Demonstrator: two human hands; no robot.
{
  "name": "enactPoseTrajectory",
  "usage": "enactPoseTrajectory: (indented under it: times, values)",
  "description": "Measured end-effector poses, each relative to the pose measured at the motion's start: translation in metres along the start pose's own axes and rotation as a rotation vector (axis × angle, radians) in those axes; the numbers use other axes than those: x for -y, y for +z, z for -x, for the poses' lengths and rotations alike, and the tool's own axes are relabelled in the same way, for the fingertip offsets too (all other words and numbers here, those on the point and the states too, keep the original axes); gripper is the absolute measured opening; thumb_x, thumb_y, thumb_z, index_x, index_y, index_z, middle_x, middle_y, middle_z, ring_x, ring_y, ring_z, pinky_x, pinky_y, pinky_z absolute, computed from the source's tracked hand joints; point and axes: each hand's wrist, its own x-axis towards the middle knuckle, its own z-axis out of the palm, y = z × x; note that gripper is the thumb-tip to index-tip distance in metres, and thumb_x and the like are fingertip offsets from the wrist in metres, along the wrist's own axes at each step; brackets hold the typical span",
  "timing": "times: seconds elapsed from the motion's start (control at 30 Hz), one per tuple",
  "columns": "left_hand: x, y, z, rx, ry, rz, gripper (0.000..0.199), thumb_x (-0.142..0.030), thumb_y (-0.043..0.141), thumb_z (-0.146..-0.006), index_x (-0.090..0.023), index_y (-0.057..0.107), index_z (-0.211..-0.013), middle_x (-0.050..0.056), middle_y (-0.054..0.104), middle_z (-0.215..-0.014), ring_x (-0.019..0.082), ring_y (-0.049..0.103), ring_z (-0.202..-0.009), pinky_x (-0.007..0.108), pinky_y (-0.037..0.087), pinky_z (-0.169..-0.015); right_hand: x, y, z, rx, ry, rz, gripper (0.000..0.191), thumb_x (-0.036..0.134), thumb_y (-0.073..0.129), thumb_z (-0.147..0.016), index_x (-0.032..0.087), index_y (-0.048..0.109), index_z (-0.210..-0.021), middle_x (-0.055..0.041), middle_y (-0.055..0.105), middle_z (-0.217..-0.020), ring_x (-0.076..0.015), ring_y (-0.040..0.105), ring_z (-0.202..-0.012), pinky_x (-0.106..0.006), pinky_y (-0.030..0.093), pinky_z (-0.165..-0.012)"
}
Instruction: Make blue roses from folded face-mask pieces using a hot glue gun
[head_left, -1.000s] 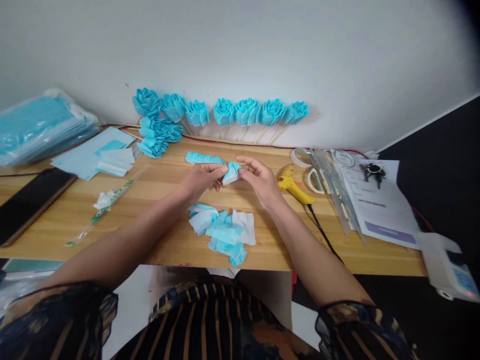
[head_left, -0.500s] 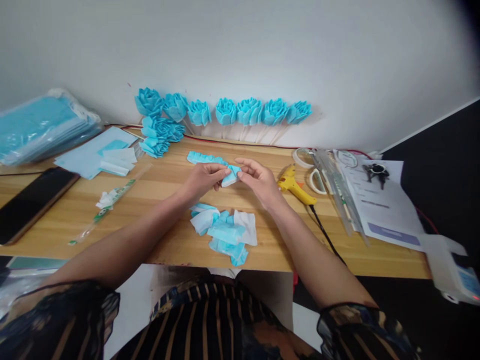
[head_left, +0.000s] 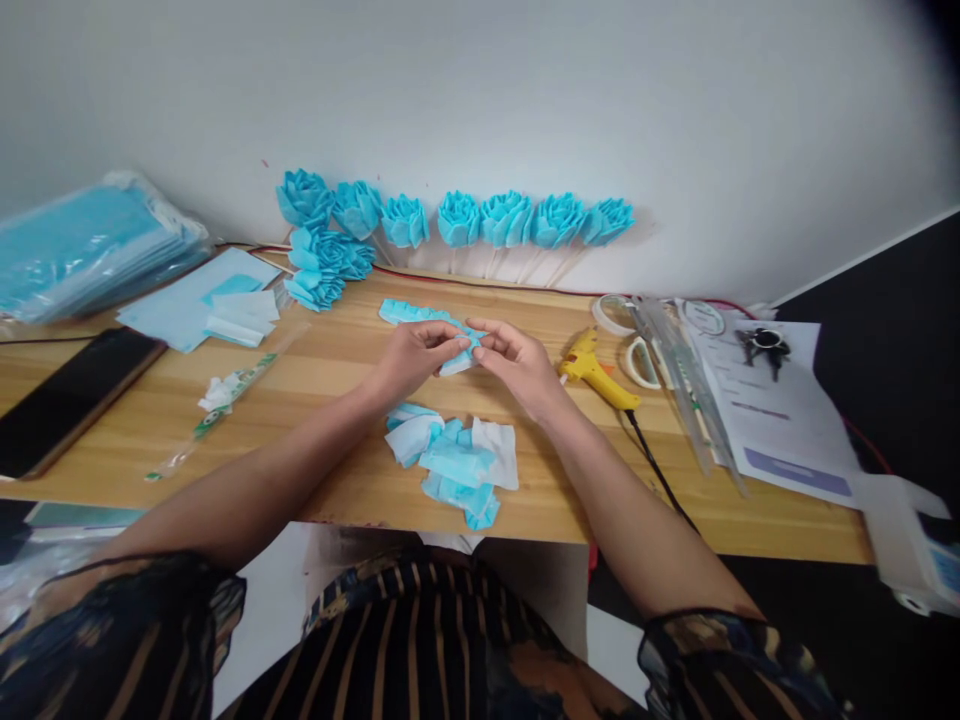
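My left hand and my right hand meet over the middle of the table. Between their thumbs and fingers they pinch one small piece of blue and white fabric, partly hidden by the fingertips. Just behind my hands lies a row of folded blue fabric pieces. Nearer to me is a loose pile of blue and white fabric pieces. A yellow glue gun rests to the right of my right hand.
Several blue fabric flowers on sticks lean on the wall. At left are a bag of blue sheets, a phone and a plastic strip. At right lie tape, scissors, papers and keys.
My fingertips have drawn closer together on the fabric piece, and less of it shows. The whole view has shifted slightly.
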Motion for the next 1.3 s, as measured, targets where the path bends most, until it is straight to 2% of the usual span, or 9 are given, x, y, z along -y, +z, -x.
enactPoseTrajectory:
  times: [0.23, 0.47, 0.6, 0.7, 0.83, 1.0, 1.17, 1.3]
  values:
    - [0.001, 0.0, -0.001, -0.011, 0.01, 0.017, 0.025, -0.04, 0.072, -0.073, -0.015, 0.067, -0.068, -0.003, 0.055, -0.056, 0.007, 0.044, -0.051, 0.022, 0.036, -0.05, 0.001, 0.002, 0.001, 0.036, 0.004, 0.025, 0.05, 0.044, 0.073, -0.077, 0.023, 0.064, -0.122, 0.0007, 0.068, -0.085, -0.0156, 0.064, -0.08, -0.032, 0.052, -0.079]
    - [-0.003, 0.0, -0.001, 0.001, -0.062, 0.086, 0.028, -0.042, 0.074, -0.072, -0.016, 0.065, -0.07, -0.002, 0.059, -0.055, 0.008, 0.05, -0.05, 0.022, 0.04, -0.051, 0.004, 0.002, 0.001, -0.088, -0.042, 0.063, 0.041, 0.034, 0.07, -0.077, 0.022, 0.065, -0.116, 0.0007, 0.067, -0.084, -0.015, 0.063, -0.079, -0.03, 0.051, -0.077]
    - [0.001, 0.0, -0.003, 0.016, -0.08, 0.074, 0.027, -0.04, 0.074, -0.073, -0.015, 0.064, -0.069, 0.0, 0.061, -0.059, 0.008, 0.05, -0.05, 0.021, 0.04, -0.049, 0.007, 0.0, 0.0, -0.15, -0.07, 0.082, 0.039, 0.031, 0.067, -0.078, 0.022, 0.065, -0.116, 0.0043, 0.056, -0.074, -0.0116, 0.055, -0.068, -0.027, 0.046, -0.067]
    - [0.006, -0.001, -0.004, 0.041, -0.08, 0.056, 0.028, -0.041, 0.074, -0.073, -0.015, 0.064, -0.069, -0.001, 0.061, -0.058, 0.007, 0.049, -0.049, 0.021, 0.04, -0.048, 0.007, -0.001, 0.0, -0.149, -0.08, 0.097, 0.038, 0.03, 0.066, -0.078, 0.023, 0.065, -0.115, 0.0057, 0.05, -0.07, -0.0107, 0.05, -0.065, -0.026, 0.042, -0.063]
    - [0.006, -0.001, -0.003, 0.082, -0.071, 0.033, 0.03, -0.042, 0.074, -0.074, -0.014, 0.066, -0.067, 0.0, 0.061, -0.056, 0.007, 0.049, -0.048, 0.02, 0.04, -0.049, 0.007, 0.0, 0.0, -0.122, -0.084, 0.095, 0.038, 0.031, 0.066, -0.078, 0.023, 0.065, -0.115, 0.0059, 0.049, -0.069, -0.0108, 0.049, -0.064, -0.026, 0.042, -0.062]
    - [0.002, -0.001, -0.002, 0.081, -0.09, 0.064, 0.03, -0.041, 0.075, -0.073, -0.014, 0.064, -0.063, 0.0, 0.061, -0.055, 0.007, 0.05, -0.048, 0.02, 0.039, -0.048, 0.007, 0.0, 0.0, -0.132, -0.085, 0.082, 0.038, 0.032, 0.068, -0.078, 0.023, 0.065, -0.115, 0.0056, 0.053, -0.069, -0.0111, 0.052, -0.066, -0.027, 0.044, -0.065]
    - [0.001, -0.005, -0.004, 0.071, -0.104, 0.086, 0.032, -0.042, 0.075, -0.073, -0.014, 0.064, -0.062, 0.001, 0.063, -0.057, 0.008, 0.051, -0.049, 0.021, 0.04, -0.05, 0.012, -0.004, 0.0, -0.174, -0.066, 0.014, 0.035, 0.034, 0.066, -0.081, 0.024, 0.066, -0.114, 0.0015, 0.066, -0.081, -0.0154, 0.063, -0.078, -0.033, 0.052, -0.081]
    - [0.004, -0.007, -0.007, 0.05, -0.121, 0.098, 0.035, -0.045, 0.075, -0.072, -0.014, 0.064, -0.061, 0.001, 0.062, -0.055, 0.008, 0.052, -0.049, 0.021, 0.04, -0.051, 0.016, -0.007, -0.001, -0.235, -0.064, -0.031, 0.033, 0.035, 0.066, -0.081, 0.023, 0.067, -0.112, 0.0005, 0.068, -0.082, -0.0159, 0.064, -0.081, -0.035, 0.054, -0.085]
